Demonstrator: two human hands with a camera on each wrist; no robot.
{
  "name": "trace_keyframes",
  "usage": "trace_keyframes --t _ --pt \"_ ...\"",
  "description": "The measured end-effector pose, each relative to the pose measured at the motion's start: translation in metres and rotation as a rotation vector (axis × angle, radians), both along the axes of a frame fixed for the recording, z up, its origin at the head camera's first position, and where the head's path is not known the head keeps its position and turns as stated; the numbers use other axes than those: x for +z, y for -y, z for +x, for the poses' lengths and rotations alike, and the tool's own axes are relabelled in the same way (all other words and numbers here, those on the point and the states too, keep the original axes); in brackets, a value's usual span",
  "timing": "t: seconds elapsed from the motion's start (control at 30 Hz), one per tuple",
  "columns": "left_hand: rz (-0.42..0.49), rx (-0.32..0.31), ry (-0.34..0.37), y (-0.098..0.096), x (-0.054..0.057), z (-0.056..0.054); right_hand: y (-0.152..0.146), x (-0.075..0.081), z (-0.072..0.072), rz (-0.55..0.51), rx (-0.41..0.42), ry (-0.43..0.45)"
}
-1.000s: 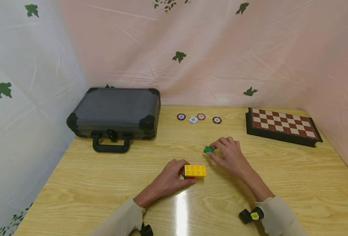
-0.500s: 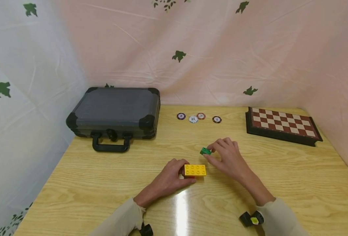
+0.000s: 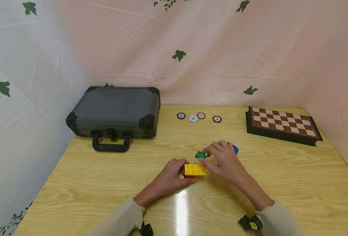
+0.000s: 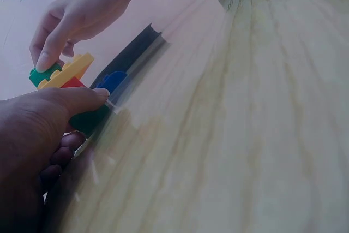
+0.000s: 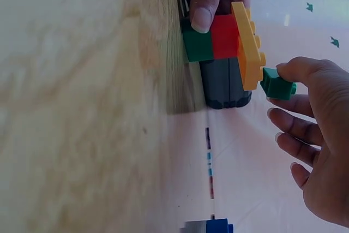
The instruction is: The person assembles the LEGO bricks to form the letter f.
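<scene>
In the head view my left hand (image 3: 166,178) grips a stack of toy building bricks near the middle of the table. A wide, thin yellow brick (image 3: 195,169) with several studs tops it. Below that are a red brick (image 5: 224,36) and, lowest, a green brick (image 5: 197,46), plain in the right wrist view. My right hand (image 3: 225,162) pinches a small green brick (image 5: 278,84) between thumb and index finger. It is held right over the far edge of the yellow brick, tilted a little. A blue brick (image 3: 235,149) stands behind the right hand, partly hidden by it.
A grey case (image 3: 118,105) with a black handle lies at the back left. Several poker chips (image 3: 193,119) lie at the back middle. At the back right is a folded chessboard box (image 3: 283,124). A patterned cloth (image 3: 209,72) hangs behind the wooden table (image 3: 103,183).
My right hand has carried the small green brick left and nearer, up to the yellow brick, turning it slightly. The blue brick has come into sight behind it. My left hand stays put.
</scene>
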State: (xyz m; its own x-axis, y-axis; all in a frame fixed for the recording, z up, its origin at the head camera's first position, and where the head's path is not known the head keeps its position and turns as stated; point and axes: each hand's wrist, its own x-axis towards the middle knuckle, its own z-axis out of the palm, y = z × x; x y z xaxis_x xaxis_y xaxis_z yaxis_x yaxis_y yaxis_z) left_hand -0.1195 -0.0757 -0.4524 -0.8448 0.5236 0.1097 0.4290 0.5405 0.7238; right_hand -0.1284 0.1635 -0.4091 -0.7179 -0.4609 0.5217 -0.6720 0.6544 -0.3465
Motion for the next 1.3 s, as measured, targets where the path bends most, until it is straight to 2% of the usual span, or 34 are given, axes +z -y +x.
trace_keyframes --t 0.23,0.47,0.57,0.83,1.07,1.3 --pt "0.001 0.001 -0.001 0.0 0.0 0.0 0.004 0.002 0.006 -0.004 0.016 0.007" --pt "0.002 -0.001 -0.031 0.0 0.001 0.0 0.013 0.001 0.014 0.003 0.035 -0.05" --pt "-0.003 0.0 -0.048 0.0 0.001 -0.001 0.017 0.001 0.018 0.028 0.018 -0.06" --pt "-0.017 0.005 -0.064 -0.001 0.0 -0.002 0.023 0.001 0.027 0.103 -0.062 -0.011" --pt "-0.038 0.012 -0.041 -0.001 0.001 -0.002 0.029 0.002 0.031 0.109 -0.099 0.018" --pt "-0.042 0.011 -0.054 -0.002 0.0 -0.002 0.032 0.002 0.033 0.102 -0.136 0.045"
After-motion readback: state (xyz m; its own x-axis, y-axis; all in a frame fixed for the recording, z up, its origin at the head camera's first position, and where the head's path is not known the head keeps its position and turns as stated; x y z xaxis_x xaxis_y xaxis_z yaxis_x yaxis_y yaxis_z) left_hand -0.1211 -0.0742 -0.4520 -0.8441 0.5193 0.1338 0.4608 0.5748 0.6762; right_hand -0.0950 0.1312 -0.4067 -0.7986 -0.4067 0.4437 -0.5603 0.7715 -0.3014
